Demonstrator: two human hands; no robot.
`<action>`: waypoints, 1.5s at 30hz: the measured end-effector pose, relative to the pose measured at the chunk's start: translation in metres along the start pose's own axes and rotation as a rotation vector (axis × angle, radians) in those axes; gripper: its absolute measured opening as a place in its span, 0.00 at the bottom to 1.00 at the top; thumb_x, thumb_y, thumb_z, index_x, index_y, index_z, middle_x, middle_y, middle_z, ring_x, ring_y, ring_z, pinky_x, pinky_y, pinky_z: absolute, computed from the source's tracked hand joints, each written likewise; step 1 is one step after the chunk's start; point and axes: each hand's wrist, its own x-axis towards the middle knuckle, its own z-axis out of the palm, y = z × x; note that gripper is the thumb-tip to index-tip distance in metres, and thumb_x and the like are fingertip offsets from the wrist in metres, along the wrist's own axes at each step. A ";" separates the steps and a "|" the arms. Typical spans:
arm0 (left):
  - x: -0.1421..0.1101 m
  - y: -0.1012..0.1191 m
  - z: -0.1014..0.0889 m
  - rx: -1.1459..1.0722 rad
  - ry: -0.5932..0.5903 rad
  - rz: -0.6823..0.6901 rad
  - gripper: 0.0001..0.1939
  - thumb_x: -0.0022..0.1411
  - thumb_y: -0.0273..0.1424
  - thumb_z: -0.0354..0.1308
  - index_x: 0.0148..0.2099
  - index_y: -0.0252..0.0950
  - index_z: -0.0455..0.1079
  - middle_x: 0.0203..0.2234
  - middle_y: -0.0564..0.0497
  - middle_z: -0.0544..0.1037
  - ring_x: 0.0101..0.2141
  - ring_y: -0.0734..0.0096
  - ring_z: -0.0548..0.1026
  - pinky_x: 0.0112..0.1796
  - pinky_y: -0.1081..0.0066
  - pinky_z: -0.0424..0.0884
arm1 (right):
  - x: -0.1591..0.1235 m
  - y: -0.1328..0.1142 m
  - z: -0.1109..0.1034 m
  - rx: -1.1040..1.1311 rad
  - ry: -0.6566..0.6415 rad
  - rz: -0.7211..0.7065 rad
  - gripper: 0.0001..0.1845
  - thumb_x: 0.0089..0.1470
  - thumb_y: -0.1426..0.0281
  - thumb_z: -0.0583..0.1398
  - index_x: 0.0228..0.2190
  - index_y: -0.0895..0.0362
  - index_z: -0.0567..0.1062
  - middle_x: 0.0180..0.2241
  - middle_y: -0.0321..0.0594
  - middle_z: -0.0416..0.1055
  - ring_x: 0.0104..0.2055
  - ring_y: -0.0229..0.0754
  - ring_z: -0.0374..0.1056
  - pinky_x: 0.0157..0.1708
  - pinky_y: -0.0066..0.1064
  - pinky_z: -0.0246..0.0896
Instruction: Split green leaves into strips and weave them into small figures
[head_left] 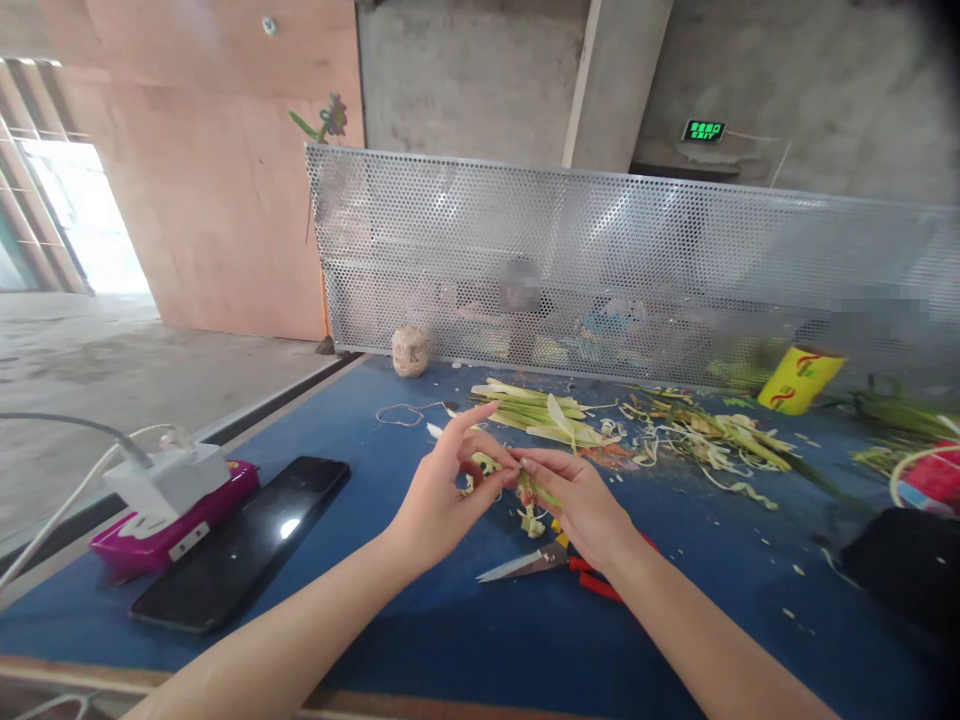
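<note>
Over the middle of the table, my left hand point(439, 495) pinches thumb and middle finger together, its index finger raised. Its fingertips meet those of my right hand point(581, 500), which is closed around a pale green plant strip point(538, 489). Both hands grip this small piece; its exact shape is partly hidden by the fingers. Below them lies a pair of scissors point(525, 565) with red handles, blades pointing left and partly under my right hand. Yellowish plant scraps point(532, 522) hang or lie just beneath the fingers; I cannot tell which.
Beyond my hands lie long pale green leaf strips point(525, 412) and tangled trimmings point(712, 440). A yellow roll point(801, 380) stands near the perforated metal screen point(465, 240). At left are a black phone point(247, 540) and a purple power strip point(142, 545) with a white charger point(169, 485).
</note>
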 end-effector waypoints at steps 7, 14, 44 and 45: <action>0.000 -0.001 0.000 0.018 0.039 -0.157 0.30 0.54 0.25 0.56 0.57 0.36 0.49 0.26 0.54 0.71 0.29 0.73 0.70 0.26 0.75 0.64 | 0.004 0.005 -0.004 -0.031 -0.176 0.044 0.15 0.40 0.61 0.65 0.30 0.57 0.78 0.19 0.34 0.67 0.21 0.30 0.58 0.22 0.25 0.52; 0.000 -0.004 0.001 0.071 0.034 -0.084 0.31 0.54 0.22 0.54 0.58 0.35 0.47 0.26 0.54 0.72 0.31 0.73 0.70 0.33 0.71 0.63 | 0.005 0.003 -0.002 0.042 -0.226 0.113 0.14 0.38 0.61 0.66 0.23 0.59 0.74 0.14 0.30 0.63 0.17 0.29 0.57 0.20 0.25 0.50; 0.005 -0.002 -0.012 -0.173 -0.087 -0.431 0.30 0.50 0.31 0.61 0.53 0.34 0.54 0.24 0.53 0.74 0.24 0.75 0.69 0.28 0.73 0.64 | 0.005 0.003 -0.003 0.001 -0.118 0.181 0.14 0.35 0.63 0.67 0.21 0.59 0.71 0.16 0.29 0.64 0.15 0.27 0.55 0.16 0.22 0.47; 0.006 -0.001 -0.013 -0.126 -0.066 -0.441 0.31 0.50 0.32 0.61 0.54 0.34 0.53 0.25 0.53 0.74 0.24 0.75 0.69 0.27 0.72 0.64 | 0.005 0.003 -0.003 -0.001 -0.120 0.172 0.14 0.36 0.63 0.67 0.21 0.58 0.71 0.17 0.29 0.64 0.15 0.27 0.56 0.16 0.22 0.48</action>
